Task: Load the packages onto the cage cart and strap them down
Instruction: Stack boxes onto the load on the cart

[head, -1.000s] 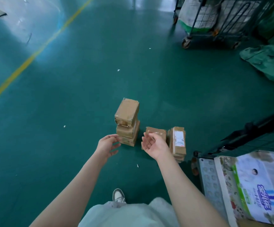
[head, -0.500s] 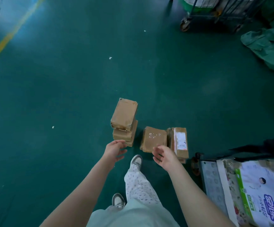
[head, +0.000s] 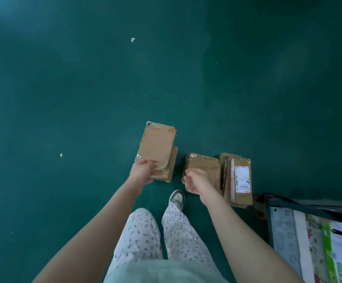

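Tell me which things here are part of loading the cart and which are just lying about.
Job: stacked packages, left hand gripping the top one; flat package, right hand over it; labelled package; cage cart.
Lying about: white scraps on the green floor.

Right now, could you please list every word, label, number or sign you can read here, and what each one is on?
None can be read.
White shipping label on the rightmost brown cardboard package: print and barcode too small to read.
White and green printed plastic pack in the dark metal cage cart: print blurred, unreadable.
Tape-wrapped brown cardboard package gripped by the left hand: no label showing.
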The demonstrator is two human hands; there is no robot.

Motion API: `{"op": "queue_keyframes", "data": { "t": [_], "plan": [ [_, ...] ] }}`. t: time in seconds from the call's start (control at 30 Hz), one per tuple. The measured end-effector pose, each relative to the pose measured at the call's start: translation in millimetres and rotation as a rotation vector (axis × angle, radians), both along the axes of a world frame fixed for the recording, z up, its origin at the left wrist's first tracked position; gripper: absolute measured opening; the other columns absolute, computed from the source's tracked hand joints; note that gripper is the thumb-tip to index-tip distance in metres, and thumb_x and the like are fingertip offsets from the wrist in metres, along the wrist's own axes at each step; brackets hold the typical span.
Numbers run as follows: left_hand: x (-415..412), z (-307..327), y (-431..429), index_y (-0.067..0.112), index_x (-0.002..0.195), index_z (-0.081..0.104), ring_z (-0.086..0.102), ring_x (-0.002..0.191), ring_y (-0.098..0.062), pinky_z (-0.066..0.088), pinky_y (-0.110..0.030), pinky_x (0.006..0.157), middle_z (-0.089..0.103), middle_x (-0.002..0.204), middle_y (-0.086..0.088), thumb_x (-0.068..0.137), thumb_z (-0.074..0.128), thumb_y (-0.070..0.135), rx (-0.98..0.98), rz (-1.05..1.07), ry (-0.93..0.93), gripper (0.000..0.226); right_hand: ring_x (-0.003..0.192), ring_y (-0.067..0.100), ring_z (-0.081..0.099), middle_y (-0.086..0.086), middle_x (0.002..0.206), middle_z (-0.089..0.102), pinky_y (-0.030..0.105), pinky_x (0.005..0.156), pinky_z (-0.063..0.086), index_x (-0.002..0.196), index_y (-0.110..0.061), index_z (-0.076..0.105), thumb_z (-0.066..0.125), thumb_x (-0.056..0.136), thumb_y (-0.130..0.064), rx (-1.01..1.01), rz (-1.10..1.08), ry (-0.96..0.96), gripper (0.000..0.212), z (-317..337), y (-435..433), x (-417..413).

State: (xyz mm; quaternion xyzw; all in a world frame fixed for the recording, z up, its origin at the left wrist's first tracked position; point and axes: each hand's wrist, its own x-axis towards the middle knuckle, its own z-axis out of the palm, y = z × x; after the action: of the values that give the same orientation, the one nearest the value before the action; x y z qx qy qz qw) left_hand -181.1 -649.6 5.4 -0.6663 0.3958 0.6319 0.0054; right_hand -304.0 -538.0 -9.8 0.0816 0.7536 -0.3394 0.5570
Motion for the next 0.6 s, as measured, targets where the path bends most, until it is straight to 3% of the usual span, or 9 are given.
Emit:
{"op": "queue_keyframes", "data": {
  "t": [0.07, 0.13, 0.2, 0.33, 0.5, 0.6],
  "plan": [
    [-4.1, -17.4, -14.7, 0.017, 0.096, 0.059, 0.056, 0.085, -0.016, 0.043, -0.029, 0.069, 0.058, 0.097, -0.001, 0.094, 0.044, 0.008, -0.018, -0.011, -0.037, 0.019, 0.08, 0.016, 0.056, -0.002, 0.084, 0.06, 0.032, 0.078, 0.05, 0.105, -0.015, 0.059, 0.046, 0.097, -0.014, 0.011, 0.018, -0.004, 0.016, -13.6, -12.8, -4.7],
    [-7.2, -35.8, -32.4, 0.012, 0.112, 0.058, 0.052, 0.074, -0.013, 0.04, -0.027, 0.061, 0.054, 0.089, -0.001, 0.093, 0.042, 0.006, -0.038, -0.019, -0.069, 0.025, 0.073, 0.012, 0.053, -0.003, 0.084, 0.058, 0.025, 0.068, 0.047, 0.109, -0.014, 0.058, 0.045, 0.098, -0.015, 0.025, 0.034, -0.008, 0.018, -28.6, -27.7, -7.5],
    [-8.8, -52.7, -51.0, 0.008, 0.123, 0.053, 0.051, 0.078, -0.016, 0.04, -0.026, 0.062, 0.055, 0.093, -0.003, 0.092, 0.043, 0.006, -0.048, -0.042, -0.117, 0.033, 0.071, 0.011, 0.051, -0.003, 0.083, 0.057, 0.024, 0.066, 0.046, 0.112, -0.014, 0.058, 0.044, 0.098, -0.015, 0.051, 0.038, -0.015, 0.02, -44.3, -42.4, -8.7],
    [-7.6, -92.2, -78.7, 0.01, 0.137, 0.043, 0.05, 0.117, -0.028, 0.041, -0.033, 0.093, 0.05, 0.134, -0.012, 0.092, 0.045, 0.012, -0.094, -0.215, -0.25, 0.045, 0.086, 0.016, 0.051, 0.001, 0.093, 0.056, 0.034, 0.087, 0.05, 0.119, -0.012, 0.055, 0.043, 0.098, -0.013, 0.089, 0.054, -0.015, 0.024, -78.9, -67.1, -4.0],
    [1.8, -132.8, -93.9, 0.009, 0.148, 0.022, 0.038, 0.133, -0.028, 0.033, -0.03, 0.102, 0.034, 0.148, -0.012, 0.093, 0.048, 0.016, -0.053, -0.394, -0.331, 0.061, 0.096, 0.018, 0.048, 0.005, 0.124, 0.052, 0.038, 0.093, 0.047, 0.141, -0.014, 0.04, 0.042, 0.098, -0.016, 0.147, 0.112, -0.017, 0.043, -122.7, -83.5, 9.8],
    [11.0, -151.1, -96.7, 0.005, 0.149, 0.016, 0.032, 0.137, -0.028, 0.029, -0.033, 0.107, 0.03, 0.151, -0.013, 0.095, 0.047, 0.018, 0.061, -0.455, -0.353, 0.064, 0.114, 0.023, 0.046, 0.005, 0.141, 0.042, 0.039, 0.096, 0.044, 0.147, -0.016, 0.03, 0.044, 0.097, -0.019, 0.152, 0.112, -0.076, 0.052, -143.6, -88.2, 20.3]
  ]
}}
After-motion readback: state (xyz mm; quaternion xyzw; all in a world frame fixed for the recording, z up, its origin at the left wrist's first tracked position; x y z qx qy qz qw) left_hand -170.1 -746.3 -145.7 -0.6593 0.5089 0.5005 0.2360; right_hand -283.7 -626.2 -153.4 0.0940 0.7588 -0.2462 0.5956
